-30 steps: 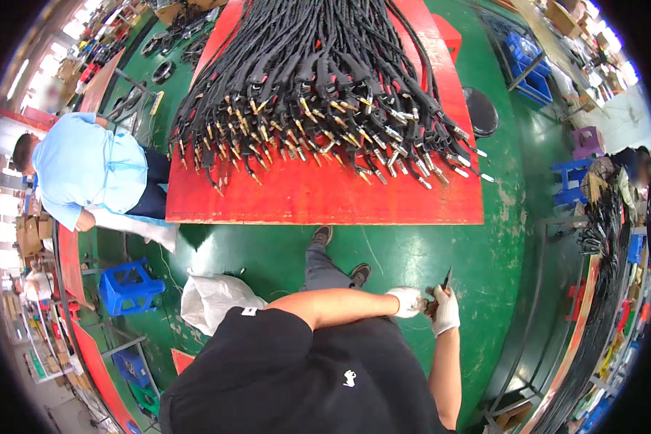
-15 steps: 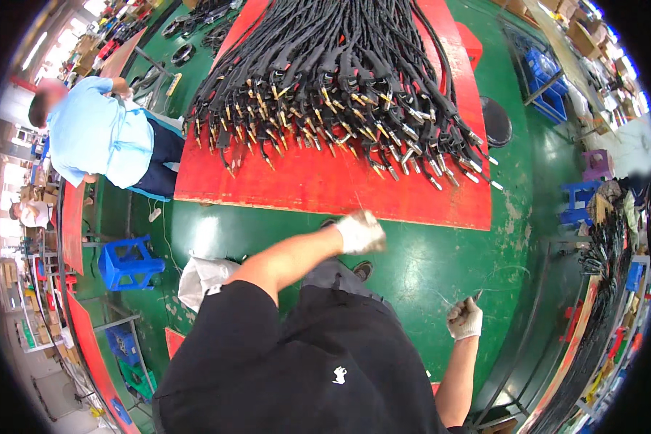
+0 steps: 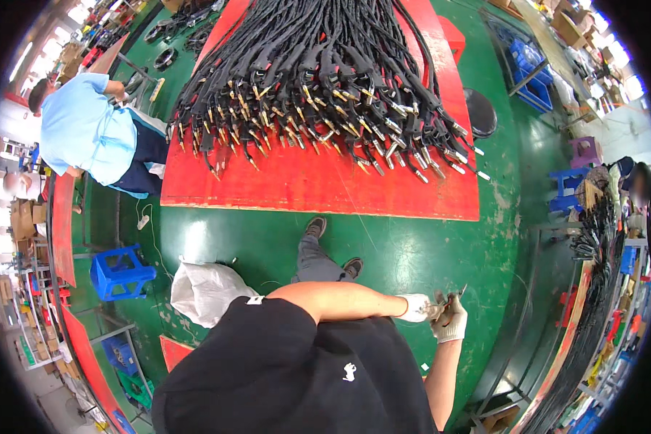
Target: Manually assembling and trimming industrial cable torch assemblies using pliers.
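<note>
My left hand [image 3: 419,308], in a whitish work glove, reaches across my body and meets my right hand at the lower right. Its fingers are closed, and what they pinch is too small to make out. My right hand [image 3: 450,320], gloved too, is closed around a small dark pointed thing [image 3: 464,288] that sticks out past the fingers. A thin pale strand [image 3: 356,207] runs through the air between the table and my hands; where its ends are, I cannot tell. The fingers of both hands partly hide each other.
Ahead, a red table [image 3: 304,194] bears a big bundle of black cables [image 3: 325,72] with brass and silver tips. A white sack [image 3: 206,293] and a blue stool [image 3: 121,273] stand left. A person in light blue [image 3: 90,134] works at far left. More black cables [image 3: 602,267] lie on the right rack.
My left hand has swung from the table's front edge back and right to my right hand. My right hand has shifted slightly left. The view has moved a little.
</note>
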`<state>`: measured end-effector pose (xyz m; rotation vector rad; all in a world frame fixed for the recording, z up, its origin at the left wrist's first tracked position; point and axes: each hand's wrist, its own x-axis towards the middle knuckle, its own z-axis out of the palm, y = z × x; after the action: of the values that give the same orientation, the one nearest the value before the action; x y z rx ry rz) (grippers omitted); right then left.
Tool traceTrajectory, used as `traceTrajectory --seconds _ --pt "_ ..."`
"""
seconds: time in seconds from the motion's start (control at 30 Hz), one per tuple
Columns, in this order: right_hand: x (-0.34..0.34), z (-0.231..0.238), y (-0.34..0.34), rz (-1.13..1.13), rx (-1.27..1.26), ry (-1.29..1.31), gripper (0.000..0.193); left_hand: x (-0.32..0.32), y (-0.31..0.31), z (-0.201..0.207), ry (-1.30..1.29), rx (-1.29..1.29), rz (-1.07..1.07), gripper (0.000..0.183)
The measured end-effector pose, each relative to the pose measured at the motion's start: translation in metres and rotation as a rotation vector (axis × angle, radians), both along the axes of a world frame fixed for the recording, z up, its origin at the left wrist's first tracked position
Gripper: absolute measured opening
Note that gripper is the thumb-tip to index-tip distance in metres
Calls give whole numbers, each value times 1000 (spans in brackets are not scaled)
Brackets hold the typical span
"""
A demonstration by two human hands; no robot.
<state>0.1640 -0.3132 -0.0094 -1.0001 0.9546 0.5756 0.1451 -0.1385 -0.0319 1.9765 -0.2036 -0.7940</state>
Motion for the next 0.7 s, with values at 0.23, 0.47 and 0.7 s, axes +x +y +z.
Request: traceTrajectory --seconds 0.23,0.47,0.7 --pt "9 -18 -23 0 274 -27 20 -8 40 -8 -22 -56 -123 43" --pt "44 -15 -138 -215 -85 -75 31 6 219 5 -324 517 -7 31" --pt "69 -10 -102 -164 -150 -183 32 0 294 -13 -248 845 349 50"
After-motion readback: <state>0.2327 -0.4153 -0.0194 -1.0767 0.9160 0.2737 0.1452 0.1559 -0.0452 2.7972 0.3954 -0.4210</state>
